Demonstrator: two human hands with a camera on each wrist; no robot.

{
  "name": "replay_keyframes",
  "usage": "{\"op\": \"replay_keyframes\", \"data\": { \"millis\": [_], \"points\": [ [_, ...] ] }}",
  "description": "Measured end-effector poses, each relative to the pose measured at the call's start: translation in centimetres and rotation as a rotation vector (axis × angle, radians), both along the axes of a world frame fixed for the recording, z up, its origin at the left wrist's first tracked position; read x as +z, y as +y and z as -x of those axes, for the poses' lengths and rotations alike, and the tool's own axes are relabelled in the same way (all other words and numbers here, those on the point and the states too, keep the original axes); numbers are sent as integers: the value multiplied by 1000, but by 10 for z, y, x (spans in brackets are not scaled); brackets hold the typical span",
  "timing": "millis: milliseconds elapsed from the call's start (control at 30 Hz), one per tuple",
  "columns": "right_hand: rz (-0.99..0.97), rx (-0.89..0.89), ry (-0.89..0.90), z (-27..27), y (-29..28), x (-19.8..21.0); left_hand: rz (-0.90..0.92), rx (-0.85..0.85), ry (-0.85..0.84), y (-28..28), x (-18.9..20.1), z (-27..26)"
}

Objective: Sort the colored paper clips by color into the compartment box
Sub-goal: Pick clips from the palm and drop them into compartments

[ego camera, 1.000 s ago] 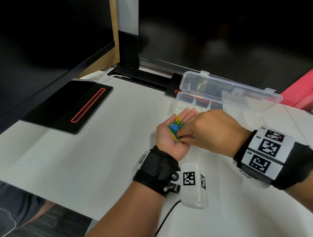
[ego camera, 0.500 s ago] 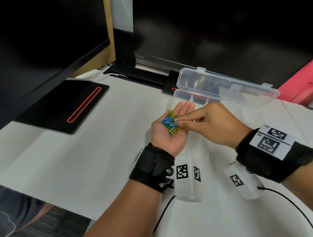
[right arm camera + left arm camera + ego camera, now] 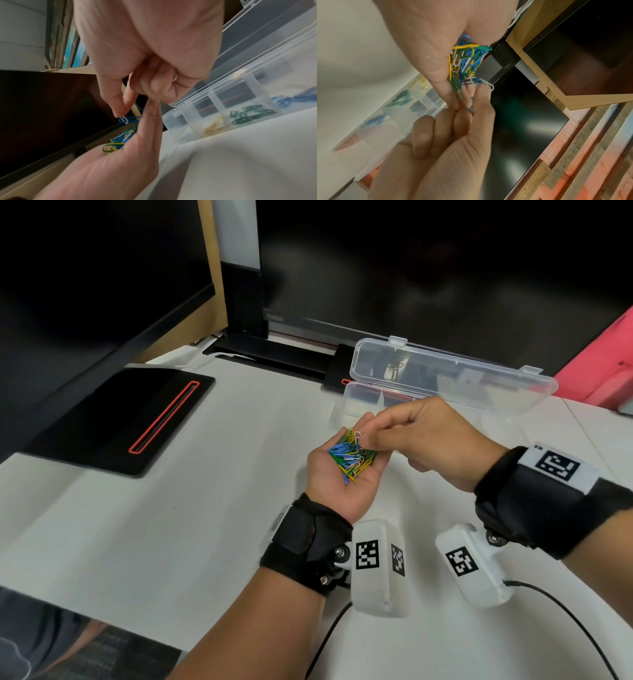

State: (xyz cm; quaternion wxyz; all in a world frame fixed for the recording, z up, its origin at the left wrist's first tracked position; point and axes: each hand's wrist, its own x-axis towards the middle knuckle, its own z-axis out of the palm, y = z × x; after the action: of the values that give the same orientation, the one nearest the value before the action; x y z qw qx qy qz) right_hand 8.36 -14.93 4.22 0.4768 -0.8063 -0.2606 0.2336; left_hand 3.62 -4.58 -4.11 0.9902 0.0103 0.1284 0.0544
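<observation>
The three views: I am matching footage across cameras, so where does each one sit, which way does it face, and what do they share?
Head: above, facing forward and down at the table; shows both forearms, the left hand and the right hand.
Left wrist: along the left palm toward the paper clips; the right hand's fingers meet it.
Right wrist: along the right hand toward the compartment box.
Shared: all three show the clip pile; both wrist views show the box's sorted clips.

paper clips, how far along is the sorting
Partly done: the box already has yellow clips, green clips and blue clips in separate compartments. In hand: the right hand pinches a white clip. Left: the mixed pile in the left hand.
</observation>
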Motion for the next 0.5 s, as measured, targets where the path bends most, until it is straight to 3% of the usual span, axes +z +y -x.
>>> {"op": "replay_keyframes", "data": {
  "millis": [267, 500],
  "points": [
    [-29, -125, 135, -4, 2, -3, 7, 13, -29, 0, 3, 2],
    [-77, -255, 78, -11, 1, -3, 38, -19, -38, 2, 4, 3]
  ]
}}
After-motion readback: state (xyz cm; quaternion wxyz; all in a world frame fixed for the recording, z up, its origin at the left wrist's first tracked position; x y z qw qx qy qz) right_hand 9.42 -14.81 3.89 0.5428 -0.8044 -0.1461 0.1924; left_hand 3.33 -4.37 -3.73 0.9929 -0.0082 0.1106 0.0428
